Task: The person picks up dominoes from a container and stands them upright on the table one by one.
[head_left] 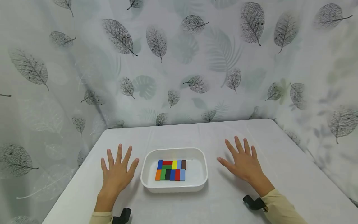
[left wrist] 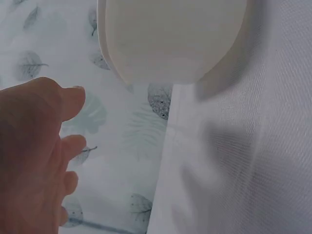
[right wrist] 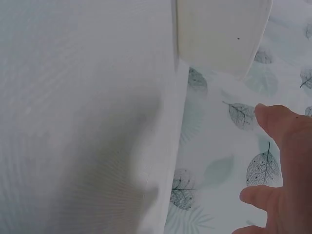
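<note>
1. Left hand (head_left: pixel 117 172) lies flat on the desk (head_left: pixel 279 161) with straight, spread fingers, holding nothing; the right hand (head_left: pixel 243 161) lies the same way, palm down, fingers fanned and empty
2. Between the two hands stands a white tray (head_left: pixel 174 185) with rounded corners, its near-left wall just beside the left hand's thumb and well apart from the right hand
3. Inside the tray, packed together toward its left-middle floor, sit small coloured blocks (head_left: pixel 171 170): blue, red, yellow, brown and green behind, orange, green, black, blue, red and pale blue in front
4. Under both hands the desk is covered in plain white cloth
5. Beyond the fingertips and to both sides hangs a pale curtain (head_left: pixel 179 62) printed with grey and green leaves
6. No writing can be read on the tray or blocks
</note>
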`<state>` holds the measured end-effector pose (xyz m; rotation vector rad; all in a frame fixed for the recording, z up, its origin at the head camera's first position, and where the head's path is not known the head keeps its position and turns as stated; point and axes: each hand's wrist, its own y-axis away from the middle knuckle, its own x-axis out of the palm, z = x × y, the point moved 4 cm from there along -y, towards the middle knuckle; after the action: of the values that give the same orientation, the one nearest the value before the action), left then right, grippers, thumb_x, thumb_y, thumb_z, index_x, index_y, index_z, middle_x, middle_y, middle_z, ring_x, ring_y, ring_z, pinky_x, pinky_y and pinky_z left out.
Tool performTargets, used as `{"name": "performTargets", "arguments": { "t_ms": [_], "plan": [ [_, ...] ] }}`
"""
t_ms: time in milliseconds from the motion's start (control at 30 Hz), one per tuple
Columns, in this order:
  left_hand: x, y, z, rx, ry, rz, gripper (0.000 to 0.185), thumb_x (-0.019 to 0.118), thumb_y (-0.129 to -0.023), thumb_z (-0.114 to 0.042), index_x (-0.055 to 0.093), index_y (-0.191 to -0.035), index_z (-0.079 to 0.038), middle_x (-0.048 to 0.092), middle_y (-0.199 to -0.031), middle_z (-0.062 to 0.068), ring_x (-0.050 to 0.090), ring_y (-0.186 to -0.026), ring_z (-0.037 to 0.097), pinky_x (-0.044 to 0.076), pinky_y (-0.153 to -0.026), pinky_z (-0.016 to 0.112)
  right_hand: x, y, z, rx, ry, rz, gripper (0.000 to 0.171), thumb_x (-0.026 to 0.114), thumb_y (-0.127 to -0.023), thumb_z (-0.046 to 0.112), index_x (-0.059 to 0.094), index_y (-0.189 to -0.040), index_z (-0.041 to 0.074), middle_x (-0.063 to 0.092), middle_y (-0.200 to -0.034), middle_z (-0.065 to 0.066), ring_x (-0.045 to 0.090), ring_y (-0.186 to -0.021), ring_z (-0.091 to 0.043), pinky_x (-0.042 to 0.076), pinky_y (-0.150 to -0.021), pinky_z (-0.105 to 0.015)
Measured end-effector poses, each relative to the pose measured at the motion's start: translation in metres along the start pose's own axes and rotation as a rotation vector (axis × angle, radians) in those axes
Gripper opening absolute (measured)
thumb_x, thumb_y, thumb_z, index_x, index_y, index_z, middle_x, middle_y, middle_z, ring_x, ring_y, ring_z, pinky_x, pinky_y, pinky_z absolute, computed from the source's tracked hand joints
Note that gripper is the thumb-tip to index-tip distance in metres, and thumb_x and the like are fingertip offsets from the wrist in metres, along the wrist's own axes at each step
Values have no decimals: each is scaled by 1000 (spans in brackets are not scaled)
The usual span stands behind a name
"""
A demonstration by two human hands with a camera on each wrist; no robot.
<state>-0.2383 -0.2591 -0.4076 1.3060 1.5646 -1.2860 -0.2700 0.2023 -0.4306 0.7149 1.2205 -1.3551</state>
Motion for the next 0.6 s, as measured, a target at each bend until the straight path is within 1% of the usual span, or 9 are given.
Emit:
{"name": "performTargets", "arguments": {
  "t_ms": [100,167,233,300,367,433,500,600],
  "plan": [
    [-2,-2,-1,14,11,-45,75,41,-107,-57,34,-163,-7,12,-168,26,-7,-150,57,-7,-114,75,-3,-2,2,0,-3,-16,93,49,-96,76,38,-162,11,19,-167,-28,9,-150,-56,7,-116,-74],
    [-3,-3,-3,21,25,-72,73,45,-107,-54,40,-158,-2,23,-165,30,6,-150,58,3,-116,74,-5,-2,5,-6,-7,-34,91,50,-97,73,42,-159,8,24,-165,-29,16,-148,-56,13,-115,-74],
    [-5,-4,-6,32,44,-101,69,50,-107,-49,48,-152,3,35,-159,32,23,-146,57,17,-116,72,-8,-3,8,-18,-18,-63,86,53,-98,68,47,-155,4,31,-161,-30,25,-146,-55,23,-112,-74],
    [-7,-6,-10,40,69,-126,64,55,-106,-44,55,-145,6,47,-151,31,39,-139,55,32,-110,70,-11,-4,11,-31,-38,-100,78,58,-100,61,51,-150,1,39,-156,-30,34,-141,-54,31,-106,-74],
    [-9,-7,-15,45,102,-143,58,59,-105,-40,60,-140,6,55,-144,30,51,-131,52,43,-102,69,-15,-5,15,-47,-63,-140,71,62,-100,53,55,-146,-1,47,-150,-30,42,-135,-52,38,-101,-73],
    [-10,-8,-20,44,132,-149,53,62,-104,-37,63,-137,4,60,-138,27,58,-123,48,50,-96,66,-19,-6,20,-61,-90,-173,64,65,-100,46,57,-143,-2,52,-145,-28,47,-131,-50,42,-99,-71],
    [-10,-8,-24,42,158,-152,49,64,-103,-34,64,-136,2,64,-132,25,63,-116,46,54,-90,64,-23,-7,24,-70,-112,-195,60,67,-100,42,59,-140,-2,56,-141,-26,50,-128,-49,44,-98,-69],
    [-9,-7,-29,44,178,-149,46,66,-102,-30,65,-135,1,68,-124,22,68,-104,41,59,-82,58,-27,-7,30,-69,-136,-199,57,67,-100,40,61,-139,0,59,-138,-26,52,-127,-48,46,-97,-68]
  ]
}}
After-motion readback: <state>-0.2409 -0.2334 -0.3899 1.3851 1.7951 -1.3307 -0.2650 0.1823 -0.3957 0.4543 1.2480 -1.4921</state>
